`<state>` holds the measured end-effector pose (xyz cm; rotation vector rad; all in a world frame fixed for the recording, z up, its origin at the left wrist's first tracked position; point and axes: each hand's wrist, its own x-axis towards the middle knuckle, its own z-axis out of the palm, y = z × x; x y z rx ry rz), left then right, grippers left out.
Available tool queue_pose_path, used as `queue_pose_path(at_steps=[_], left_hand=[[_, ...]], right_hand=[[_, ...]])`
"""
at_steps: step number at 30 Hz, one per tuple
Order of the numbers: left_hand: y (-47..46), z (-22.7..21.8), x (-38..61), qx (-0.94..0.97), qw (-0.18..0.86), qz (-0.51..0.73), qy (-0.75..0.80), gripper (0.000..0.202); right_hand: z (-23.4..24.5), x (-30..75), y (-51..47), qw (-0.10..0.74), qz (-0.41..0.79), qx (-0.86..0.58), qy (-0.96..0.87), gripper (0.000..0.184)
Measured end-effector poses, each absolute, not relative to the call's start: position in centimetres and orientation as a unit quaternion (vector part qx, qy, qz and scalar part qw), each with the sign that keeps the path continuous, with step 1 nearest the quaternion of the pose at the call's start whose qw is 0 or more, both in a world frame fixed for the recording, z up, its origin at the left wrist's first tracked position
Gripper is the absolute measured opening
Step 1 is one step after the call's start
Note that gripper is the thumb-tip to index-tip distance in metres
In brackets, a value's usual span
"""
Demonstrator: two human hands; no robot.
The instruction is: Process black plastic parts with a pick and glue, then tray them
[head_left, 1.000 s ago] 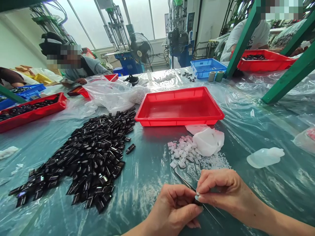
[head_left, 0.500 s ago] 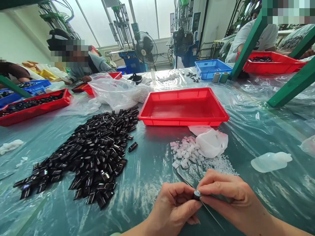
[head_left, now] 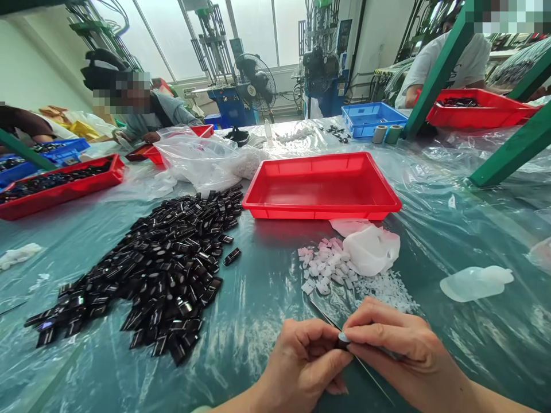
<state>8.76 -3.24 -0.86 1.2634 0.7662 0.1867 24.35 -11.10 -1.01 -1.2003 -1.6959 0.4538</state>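
My left hand (head_left: 301, 361) is closed, its thumb and forefinger gripping a small glossy black part (head_left: 343, 344) with a pale bluish-grey end. Most of that part is hidden by my fingers. From the other side, my right hand (head_left: 400, 347) pinches the pale end between thumb and fingertips. A thin metal rod (head_left: 373, 380) runs diagonally beneath both hands along the tabletop. Just beyond them lie small white translucent pieces (head_left: 327, 269), tiny clear bits (head_left: 394, 289) and a crumpled white bag (head_left: 372, 249). To the left spreads a large heap of similar black parts (head_left: 172, 264).
A red tray (head_left: 322, 213) stands past the white pieces. On the right, a translucent bottle (head_left: 476, 284) lies on its side, near green metal posts (head_left: 512, 143). Another red tray (head_left: 64, 195) holds black parts. Several people sit around the plastic-covered table (head_left: 258, 298).
The black part has tilted slightly between my fingers, and its pale end shows less. Both hands stay in nearly the same place.
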Motion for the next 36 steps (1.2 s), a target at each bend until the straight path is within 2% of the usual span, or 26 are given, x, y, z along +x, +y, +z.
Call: queue_pose_path(at_steps=[9,14,16,18,20,25,29,32,36], left_hand=[[-3.3,-0.9,8.6,0.595,0.715,0.075,0.360,0.017],[-3.2,-0.6,8.9,0.551,0.739,0.087,0.377,0.017],[-3.0,-0.6,8.9,0.533,0.746,0.107,0.384,0.025],[-2.8,-0.6,8.8,0.524,0.749,0.120,0.387,0.042],[-2.7,-0.7,8.7,0.523,0.751,0.121,0.386,0.045],[-2.2,-0.6,8.7,0.530,0.746,0.119,0.385,0.031],[-2.0,-0.6,8.9,0.518,0.747,0.135,0.394,0.030],[-2.0,-0.7,9.0,0.495,0.757,0.150,0.398,0.027],[-2.1,-0.7,9.2,0.457,0.778,0.157,0.401,0.021]], right_hand=[[-1.7,23.9,-11.4,0.473,0.217,-0.510,-0.685,0.021],[-0.9,24.7,-10.8,0.446,0.251,-0.522,-0.682,0.023],[-0.5,25.6,-10.6,0.452,0.222,-0.555,-0.663,0.021],[-0.3,26.6,-10.4,0.449,0.182,-0.593,-0.643,0.016],[0.0,27.5,-10.4,0.410,0.169,-0.626,-0.642,0.014],[0.8,28.7,-10.8,0.216,0.205,-0.665,-0.684,0.020],[0.3,27.8,-11.1,0.176,0.223,-0.657,-0.698,0.021],[-1.0,26.4,-11.0,0.176,0.168,-0.662,-0.709,0.020],[-2.7,25.2,-10.7,0.173,0.021,-0.645,-0.744,0.023]])
